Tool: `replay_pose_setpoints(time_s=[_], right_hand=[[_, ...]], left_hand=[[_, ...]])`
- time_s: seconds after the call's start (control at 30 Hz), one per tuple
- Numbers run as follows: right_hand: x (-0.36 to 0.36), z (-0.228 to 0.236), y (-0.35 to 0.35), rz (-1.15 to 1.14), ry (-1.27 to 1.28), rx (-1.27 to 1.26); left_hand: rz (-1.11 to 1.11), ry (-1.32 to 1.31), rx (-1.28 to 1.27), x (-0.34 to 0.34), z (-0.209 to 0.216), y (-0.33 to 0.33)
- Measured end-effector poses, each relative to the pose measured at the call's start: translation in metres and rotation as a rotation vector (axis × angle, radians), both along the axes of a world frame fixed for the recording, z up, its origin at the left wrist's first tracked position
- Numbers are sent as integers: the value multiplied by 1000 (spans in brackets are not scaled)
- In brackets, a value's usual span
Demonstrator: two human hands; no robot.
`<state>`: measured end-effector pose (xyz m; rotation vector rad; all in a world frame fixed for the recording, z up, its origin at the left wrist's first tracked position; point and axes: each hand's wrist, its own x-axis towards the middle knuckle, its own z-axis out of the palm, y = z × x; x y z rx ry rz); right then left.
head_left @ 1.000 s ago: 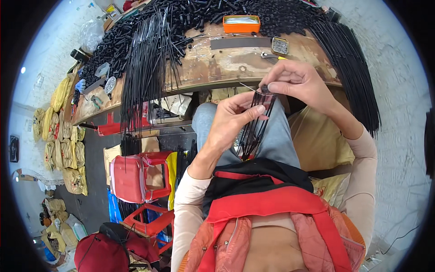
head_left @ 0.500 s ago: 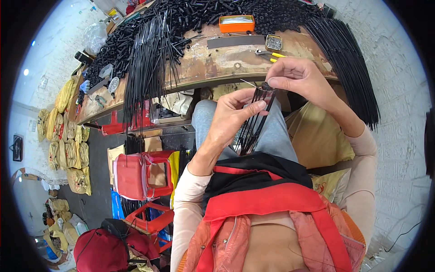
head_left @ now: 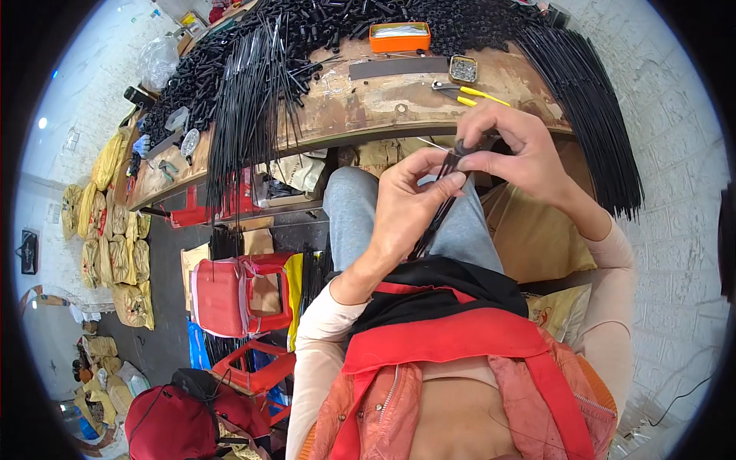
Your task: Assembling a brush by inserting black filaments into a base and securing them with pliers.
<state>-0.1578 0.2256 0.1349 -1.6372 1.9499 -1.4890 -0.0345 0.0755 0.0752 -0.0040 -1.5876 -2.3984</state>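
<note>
My left hand (head_left: 410,201) is closed round a bundle of thin black umbrella ribs (head_left: 435,224), which hang down toward my lap. At the top of the bundle, my right hand (head_left: 520,149) pinches a small black round piece (head_left: 461,146) between thumb and fingers. A thin pale wire (head_left: 434,143) sticks out to the left beside this piece. The fingers partly hide where the ribs meet the round piece, so I cannot tell how they join.
On the wooden bench (head_left: 368,111) lie yellow-handled pliers (head_left: 468,96), a small metal-filled box (head_left: 463,70), an orange tray (head_left: 400,38) and heaped black plastic parts (head_left: 330,27). Black rods overhang it at left (head_left: 245,123) and right (head_left: 586,115). A red stool (head_left: 222,297) stands left.
The right hand's fingers have curled more over the round piece at the bundle's top. My left hand has shifted slightly to the right, and the bundle shows less between the hands.
</note>
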Motion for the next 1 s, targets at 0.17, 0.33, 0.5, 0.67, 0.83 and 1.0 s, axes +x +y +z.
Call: replay_pose_setpoints(time_s=[0.17, 0.33, 0.5, 0.67, 0.83, 1.0], right_hand=[[-7, 0, 17, -35, 16, -41], [-16, -5, 26, -3, -160, -53], [-34, -19, 31, 191, -404, -152], [-44, -40, 32, 286, -478, -297], [-46, -67, 23, 162, -496, -464], [-11, -48, -11, -77, -187, -484]], left_hand=[[21, 21, -73, -3, 11, -5], [-75, -64, -43, -14, 9, 1], [-231, -35, 59, -26, 4, 4], [-332, -186, 143, -36, 0, 6], [-158, -177, 19, -44, 6, 14], [399, 62, -643, -21, 17, 19]])
